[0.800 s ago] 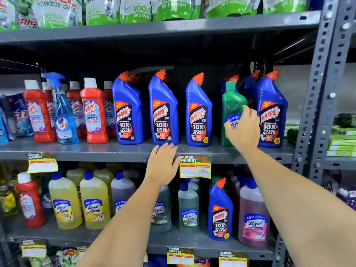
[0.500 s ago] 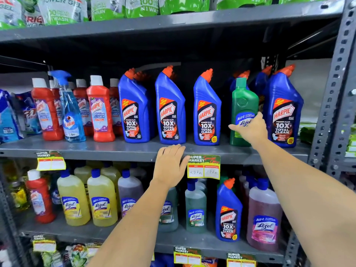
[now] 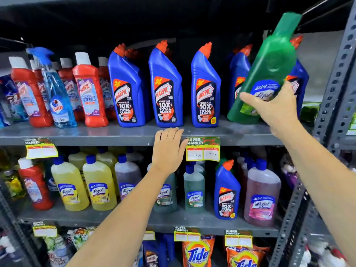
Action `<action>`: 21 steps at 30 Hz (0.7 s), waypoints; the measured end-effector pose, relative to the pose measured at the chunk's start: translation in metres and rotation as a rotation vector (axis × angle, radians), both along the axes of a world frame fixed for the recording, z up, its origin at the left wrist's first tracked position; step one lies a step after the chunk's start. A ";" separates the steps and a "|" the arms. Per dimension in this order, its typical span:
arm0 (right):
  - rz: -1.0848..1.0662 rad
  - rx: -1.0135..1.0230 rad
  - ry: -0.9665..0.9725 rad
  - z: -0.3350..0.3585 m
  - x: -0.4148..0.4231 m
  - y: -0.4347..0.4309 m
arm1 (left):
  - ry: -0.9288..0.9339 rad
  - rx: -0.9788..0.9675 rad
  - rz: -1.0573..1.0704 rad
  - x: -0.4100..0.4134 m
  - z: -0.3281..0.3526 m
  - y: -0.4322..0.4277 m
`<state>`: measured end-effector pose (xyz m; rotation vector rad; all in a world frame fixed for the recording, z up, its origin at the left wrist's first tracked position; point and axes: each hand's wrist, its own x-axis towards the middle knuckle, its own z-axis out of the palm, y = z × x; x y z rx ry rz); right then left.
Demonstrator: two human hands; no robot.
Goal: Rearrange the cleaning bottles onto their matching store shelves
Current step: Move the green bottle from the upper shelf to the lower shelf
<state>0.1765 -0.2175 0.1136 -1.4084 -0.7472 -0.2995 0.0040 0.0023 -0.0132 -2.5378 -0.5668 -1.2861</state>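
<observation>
My right hand [image 3: 277, 109] grips a green Lizol bottle [image 3: 269, 64] low on its body, lifted and tilted right above the middle shelf [image 3: 115, 134]. It hangs in front of blue Harpic bottles [image 3: 165, 89] that stand in a row there. My left hand [image 3: 168, 149] rests flat on that shelf's front edge, fingers together, holding nothing. On the lower shelf [image 3: 173, 220] stand yellow Lizol bottles [image 3: 99, 187], grey-green Lizol bottles [image 3: 193, 189], a pink Lizol bottle [image 3: 262, 195] and one blue Harpic bottle [image 3: 227, 191].
Red Harpic bathroom cleaners [image 3: 89, 91] and a blue Colin spray [image 3: 57, 93] fill the middle shelf's left. A price tag [image 3: 203, 149] hangs beside my left hand. A perforated steel upright [image 3: 339, 83] stands at the right. Tide packs [image 3: 198, 253] sit below.
My right hand has closed on the green bottle and lifted it off the shelf, tipping it to the right. The camera has moved closer. My left hand has stayed put.
</observation>
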 end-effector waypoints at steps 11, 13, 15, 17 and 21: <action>0.102 -0.216 0.193 -0.205 -0.092 -0.009 | 0.255 -0.188 -0.088 -0.053 -0.196 -0.012; 0.103 -0.254 0.298 -0.241 -0.096 0.011 | 0.437 -0.251 -0.100 -0.065 -0.241 -0.005; 0.112 -0.307 0.375 -0.272 -0.098 0.031 | 0.591 -0.296 -0.095 -0.072 -0.273 0.002; 0.122 -0.336 0.403 -0.296 -0.098 0.048 | 0.684 -0.343 -0.085 -0.073 -0.291 0.005; 0.105 -0.438 0.415 -0.333 -0.094 0.077 | 0.745 -0.413 -0.092 -0.067 -0.303 0.011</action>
